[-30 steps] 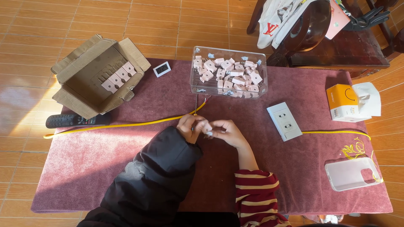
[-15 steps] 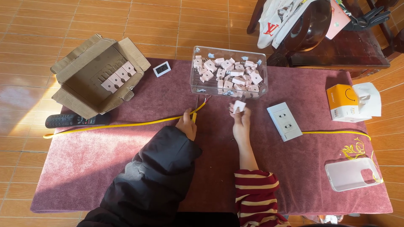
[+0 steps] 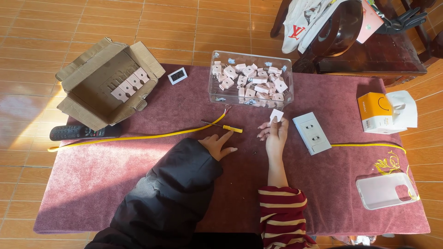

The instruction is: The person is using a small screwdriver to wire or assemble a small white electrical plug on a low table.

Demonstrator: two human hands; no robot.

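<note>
My right hand (image 3: 273, 133) is raised palm up and pinches a small pinkish-white plastic part (image 3: 276, 115) between its fingertips, just in front of the clear box (image 3: 216, 94) of like parts. My left hand (image 3: 218, 145) rests flat on the maroon cloth (image 3: 138, 170), fingers spread, holding nothing. Its fingertips lie beside a small screwdriver with a yellow handle (image 3: 230, 128) and a long yellow cable (image 3: 138, 137) whose bare end points toward the box.
An open cardboard box (image 3: 92, 92) with pink parts stands at the far left, with a black remote (image 3: 78, 132) in front of it. A white socket plate (image 3: 314, 133), an orange tissue box (image 3: 374, 112), a clear phone case (image 3: 385, 190) and a small white screen device (image 3: 177, 75) lie around.
My hands were together over the cable end; they have parted. The right hand lifted toward the clear box with the small part. The left hand flattened on the cloth beside the screwdriver.
</note>
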